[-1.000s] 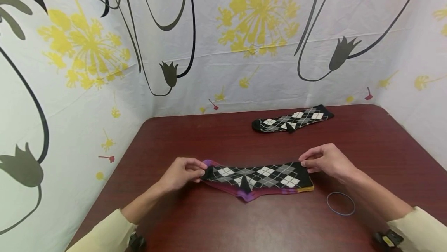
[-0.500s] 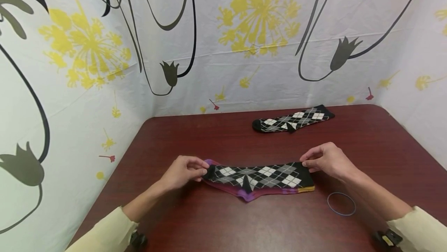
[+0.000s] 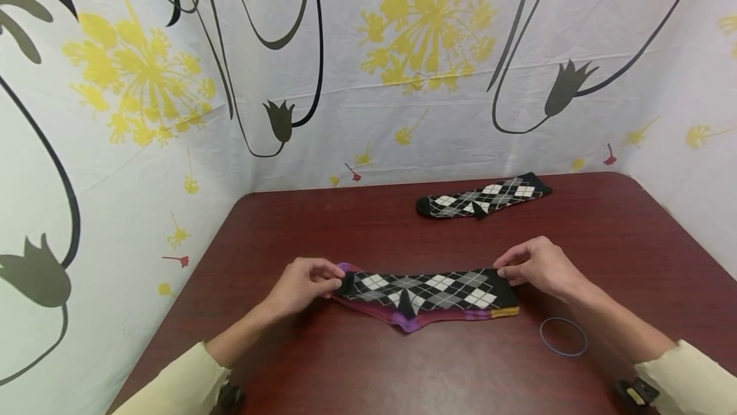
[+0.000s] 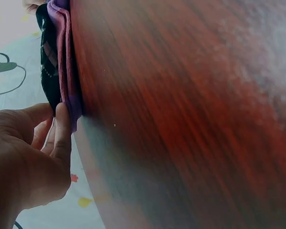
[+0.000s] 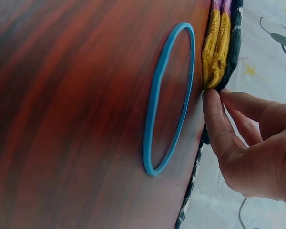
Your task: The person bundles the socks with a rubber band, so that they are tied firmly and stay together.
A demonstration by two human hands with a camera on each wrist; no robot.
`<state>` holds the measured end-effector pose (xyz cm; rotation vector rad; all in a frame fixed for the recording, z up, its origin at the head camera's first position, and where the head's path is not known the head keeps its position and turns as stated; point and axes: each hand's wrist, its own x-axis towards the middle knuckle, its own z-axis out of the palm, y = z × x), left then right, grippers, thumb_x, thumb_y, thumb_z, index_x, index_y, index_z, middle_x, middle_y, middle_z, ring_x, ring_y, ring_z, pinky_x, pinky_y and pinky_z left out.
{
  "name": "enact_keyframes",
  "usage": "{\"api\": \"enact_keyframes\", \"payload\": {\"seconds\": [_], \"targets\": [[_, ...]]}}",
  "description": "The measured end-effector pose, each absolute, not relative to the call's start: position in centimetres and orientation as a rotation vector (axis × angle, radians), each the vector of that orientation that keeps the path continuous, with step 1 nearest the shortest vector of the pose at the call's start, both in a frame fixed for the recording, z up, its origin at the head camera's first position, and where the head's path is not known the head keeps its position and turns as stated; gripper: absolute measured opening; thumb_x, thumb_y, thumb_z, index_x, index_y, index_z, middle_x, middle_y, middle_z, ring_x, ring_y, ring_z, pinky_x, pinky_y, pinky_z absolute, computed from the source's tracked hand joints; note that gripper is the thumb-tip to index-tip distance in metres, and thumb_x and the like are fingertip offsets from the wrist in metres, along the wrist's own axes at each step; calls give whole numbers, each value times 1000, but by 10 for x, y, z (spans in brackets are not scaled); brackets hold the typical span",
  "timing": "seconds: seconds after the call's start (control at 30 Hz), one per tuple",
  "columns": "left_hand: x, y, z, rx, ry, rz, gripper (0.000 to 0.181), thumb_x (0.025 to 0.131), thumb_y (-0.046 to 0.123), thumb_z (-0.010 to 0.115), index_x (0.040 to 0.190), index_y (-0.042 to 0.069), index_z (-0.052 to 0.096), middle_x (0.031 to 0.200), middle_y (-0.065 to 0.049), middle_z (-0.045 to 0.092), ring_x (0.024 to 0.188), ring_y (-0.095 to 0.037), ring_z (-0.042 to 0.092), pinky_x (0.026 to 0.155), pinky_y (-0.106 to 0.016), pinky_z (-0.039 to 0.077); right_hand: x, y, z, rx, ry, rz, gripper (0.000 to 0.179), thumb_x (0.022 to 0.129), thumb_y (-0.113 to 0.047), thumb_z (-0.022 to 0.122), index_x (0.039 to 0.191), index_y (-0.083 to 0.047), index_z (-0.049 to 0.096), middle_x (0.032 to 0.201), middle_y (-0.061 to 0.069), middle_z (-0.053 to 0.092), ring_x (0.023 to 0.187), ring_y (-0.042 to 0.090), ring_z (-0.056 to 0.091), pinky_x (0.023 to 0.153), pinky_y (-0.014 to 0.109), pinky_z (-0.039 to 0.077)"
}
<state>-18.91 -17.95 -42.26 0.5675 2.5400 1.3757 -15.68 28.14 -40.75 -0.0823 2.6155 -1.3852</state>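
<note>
A black, grey and white argyle sock (image 3: 440,288) lies flat over purple and maroon socks (image 3: 410,323) with yellow cuffs (image 5: 216,52). My left hand (image 3: 302,284) pinches the black toe end between thumb and fingers, as the left wrist view also shows. At the cuff end, my right hand (image 3: 538,268) pinches the argyle sock's black corner. In the right wrist view the thumb and fingertips meet right at the edge of the stacked cuffs. Just right of the stack lies a blue rubber band (image 3: 563,336), close below the right hand.
Another argyle sock (image 3: 483,197) lies at the back of the dark red wooden table (image 3: 322,223). A white cloth with flower prints (image 3: 345,82) hangs behind and along both sides of the table.
Almost nothing differs. Both hands stay at the two ends of the stacked socks, with only a very slight shift of the right hand and forearm.
</note>
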Motion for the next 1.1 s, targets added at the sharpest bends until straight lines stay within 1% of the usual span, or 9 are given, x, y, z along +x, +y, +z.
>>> {"api": "enact_keyframes", "payload": {"seconds": [0.2,0.37,0.63,0.87,1.1], "targets": [[-189,-178,-425,563,2611,1321,9,96,8,80,103,14,80,95,-1,77,71,-16,72,67,-32,62,-158,283,-408,-88,2608,-1373,15,94,2,77,108,8,79,111,25,75,83,26,78,74,39,64],[-189,-178,-428,548,2652,1283,11,96,8,81,101,17,79,94,2,76,71,-14,71,66,-30,61,-158,284,-409,-112,2605,-1355,15,94,1,78,108,7,79,112,24,76,84,27,79,75,39,64],[-187,-174,-431,586,2750,1186,13,93,9,84,98,19,79,93,7,75,77,-9,70,68,-27,59,-157,286,-409,-134,2609,-1352,15,94,1,79,108,6,80,110,22,76,86,26,79,75,38,64],[-188,-175,-431,595,2761,1174,11,93,11,85,98,19,81,86,9,74,75,-9,70,69,-26,59,-157,286,-409,-136,2594,-1370,15,94,2,78,107,7,79,106,20,78,86,26,79,74,37,64],[-189,-178,-430,589,2750,1167,11,93,12,84,99,20,81,88,9,75,75,-9,70,70,-26,59,-158,287,-410,-157,2563,-1399,14,94,2,78,107,8,79,104,19,78,87,24,78,74,36,64]]}}
